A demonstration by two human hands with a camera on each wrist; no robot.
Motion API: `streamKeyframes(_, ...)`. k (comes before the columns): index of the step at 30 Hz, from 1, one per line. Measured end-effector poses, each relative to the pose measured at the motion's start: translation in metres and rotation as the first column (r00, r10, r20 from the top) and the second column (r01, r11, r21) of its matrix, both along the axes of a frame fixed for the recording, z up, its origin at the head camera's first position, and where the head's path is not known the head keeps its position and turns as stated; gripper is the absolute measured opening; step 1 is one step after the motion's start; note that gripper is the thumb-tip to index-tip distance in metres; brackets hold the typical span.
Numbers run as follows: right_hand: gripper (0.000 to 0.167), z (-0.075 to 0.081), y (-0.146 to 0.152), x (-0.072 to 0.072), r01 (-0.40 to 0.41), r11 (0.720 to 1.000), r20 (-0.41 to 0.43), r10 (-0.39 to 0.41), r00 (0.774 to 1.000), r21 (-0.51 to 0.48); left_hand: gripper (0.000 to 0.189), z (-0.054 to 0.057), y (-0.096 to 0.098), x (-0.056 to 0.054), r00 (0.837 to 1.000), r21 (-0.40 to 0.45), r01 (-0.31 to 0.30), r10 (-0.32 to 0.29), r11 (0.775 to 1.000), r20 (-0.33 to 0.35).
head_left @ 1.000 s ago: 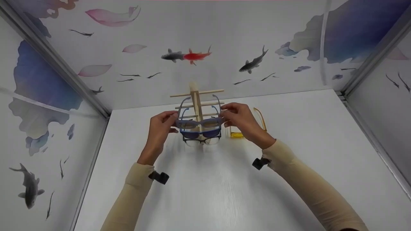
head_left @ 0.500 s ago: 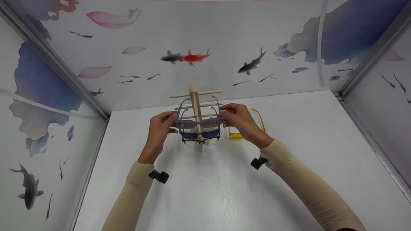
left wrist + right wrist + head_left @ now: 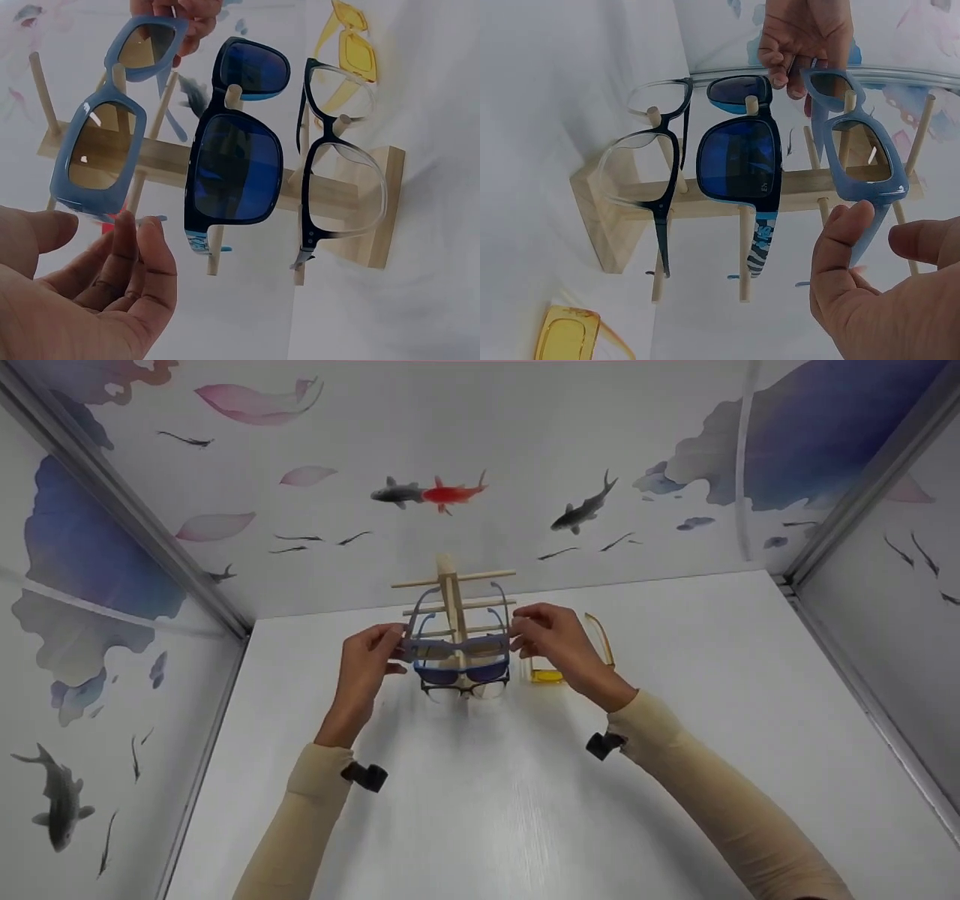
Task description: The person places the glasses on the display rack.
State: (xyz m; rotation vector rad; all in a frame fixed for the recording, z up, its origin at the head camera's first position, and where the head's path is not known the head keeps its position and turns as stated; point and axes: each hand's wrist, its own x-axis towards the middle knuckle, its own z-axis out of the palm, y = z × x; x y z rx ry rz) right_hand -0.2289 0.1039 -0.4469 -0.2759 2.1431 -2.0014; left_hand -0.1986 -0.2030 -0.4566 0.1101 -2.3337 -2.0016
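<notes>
Blue-grey sunglasses [image 3: 60, 176] with brown lenses rest on the upper pegs of a wooden eyewear stand [image 3: 169, 159]. My left hand [image 3: 362, 667] has its thumb and curled fingers around their left hinge corner. At the other side my right hand [image 3: 553, 643] holds the temple, its index fingertip against it in the right wrist view. Below hang dark sunglasses with blue mirrored lenses [image 3: 739, 161], patterned on the temples. Lowest on the stand are black-and-clear glasses [image 3: 306, 195]. Part of each blue-grey temple is hidden behind the fingers.
Yellow glasses [image 3: 547, 677] lie on the white table [image 3: 480, 810] just right of the stand, partly behind my right hand. A bare peg [image 3: 487, 575] crosses the stand's top. The painted back wall [image 3: 525, 435] rises close behind it, with side walls left and right.
The head view has shifted slightly, and the scene sits a little further left in it. Both hands keep their place at the sides of the blue-grey sunglasses.
</notes>
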Motion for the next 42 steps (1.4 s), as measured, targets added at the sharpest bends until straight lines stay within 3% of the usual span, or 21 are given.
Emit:
streamKeyframes(12, 0.033, -0.011, 0.027, 0.01, 0.038, 0.991, -0.055, -0.031, 0.998, 0.13, 0.029, -0.012, -0.021, 0.024, 0.999, -0.012, -0.049, 0.049, 0.999, -0.024)
streamKeyframes(18, 0.033, -0.018, 0.039, 0.016, 0.05, 0.987, -0.059, -0.041, 0.997, 0.15, 0.026, -0.026, -0.028, 0.035, 0.997, 0.006, -0.078, 0.078, 0.997, -0.028)
streamKeyframes(23, 0.032, -0.024, 0.048, 0.022, 0.052, 0.979, -0.109, -0.031, 0.994, 0.198, 0.024, -0.038, -0.032, 0.044, 0.994, 0.026, -0.108, 0.108, 0.994, 0.005)
streamKeyframes(32, 0.032, -0.042, 0.071, 0.035, 0.092, 0.979, -0.137, -0.068, 0.988, 0.182, 0.023, -0.07, -0.028, 0.056, 0.992, 0.013, -0.11, 0.109, 0.994, 0.07)
streamKeyframes(38, 0.032, -0.054, 0.086, 0.043, 0.131, 0.975, -0.107, -0.113, 0.988, 0.177, 0.027, -0.094, -0.019, 0.065, 0.991, 0.011, -0.089, 0.088, 0.996, 0.101)
streamKeyframes(42, 0.033, -0.061, 0.094, 0.046, 0.151, 0.969, -0.08, -0.138, 0.987, 0.194, 0.029, -0.103, -0.012, 0.07, 0.99, 0.008, -0.076, 0.074, 0.997, 0.118)
